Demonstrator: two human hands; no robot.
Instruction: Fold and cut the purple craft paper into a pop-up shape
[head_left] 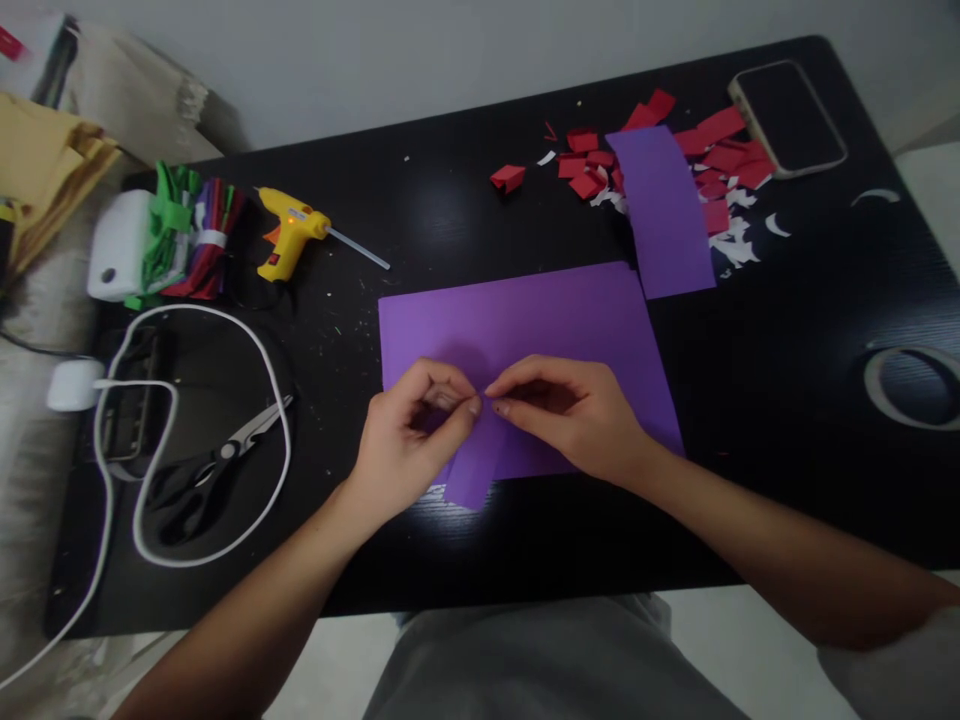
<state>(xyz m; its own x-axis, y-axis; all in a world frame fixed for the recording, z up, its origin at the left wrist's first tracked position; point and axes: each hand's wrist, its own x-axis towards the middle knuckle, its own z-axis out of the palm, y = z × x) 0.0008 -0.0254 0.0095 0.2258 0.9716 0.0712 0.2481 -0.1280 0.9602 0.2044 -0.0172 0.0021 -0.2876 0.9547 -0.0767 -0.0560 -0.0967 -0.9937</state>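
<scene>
Head view: narrow paper strip

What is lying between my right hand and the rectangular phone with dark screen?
The head view shows a large purple paper sheet, a smaller purple paper piece, then red paper scraps and white paper scraps.

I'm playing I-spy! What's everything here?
Table: one, black, centre
Sheet: one showing, purple, under hands
Strip: one, purple, at fingertips
Panel: one, purple, atop scraps
Scraps: many, red/white, back right
Phone: one, dark, back right
Ring: one, pale, right
Glue gun: one, yellow, left
Glue stick: one, pale, in gun
Scissors: one, black-handled, left
Plug, cable, box: one each, white, left
Bundles: two, green/red, left
Folded material: some, tan, left
Left hand, right hand: one each, centre
</scene>
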